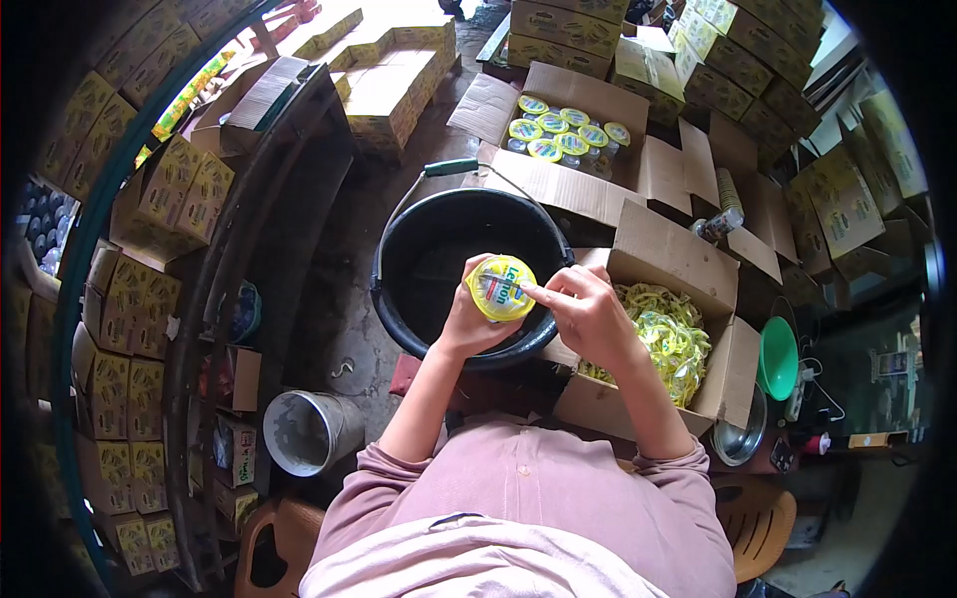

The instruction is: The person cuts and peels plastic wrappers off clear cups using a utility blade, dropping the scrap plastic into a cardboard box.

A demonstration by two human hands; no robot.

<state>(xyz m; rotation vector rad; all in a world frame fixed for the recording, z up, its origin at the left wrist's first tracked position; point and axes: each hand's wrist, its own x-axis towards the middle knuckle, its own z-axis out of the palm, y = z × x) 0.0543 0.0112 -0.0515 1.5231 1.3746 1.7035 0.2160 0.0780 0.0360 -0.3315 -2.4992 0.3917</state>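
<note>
My left hand (pixel 463 317) is closed around a drink cup (pixel 501 289) with a yellow and green lid printed "Lemon", held upright over the black bucket (pixel 384 299). At the right side of that lid, my right hand (pixel 588 307) has its index fingertip touching the surface. The other right fingers are curled in, and whether they pinch something small cannot be made out. Just right of this hand stands an open cardboard box (pixel 733 349) filled with tangled yellow-green strips (pixel 670 344).
Beyond the bucket, an open carton (pixel 568 85) holds several lemon-lidded cups (pixel 571 118). A stack of cups (pixel 726 204) lies to its right. Printed cartons (pixel 128 389) line the left shelf. A grey pail (pixel 309 434) and a green bowl (pixel 778 359) are near me.
</note>
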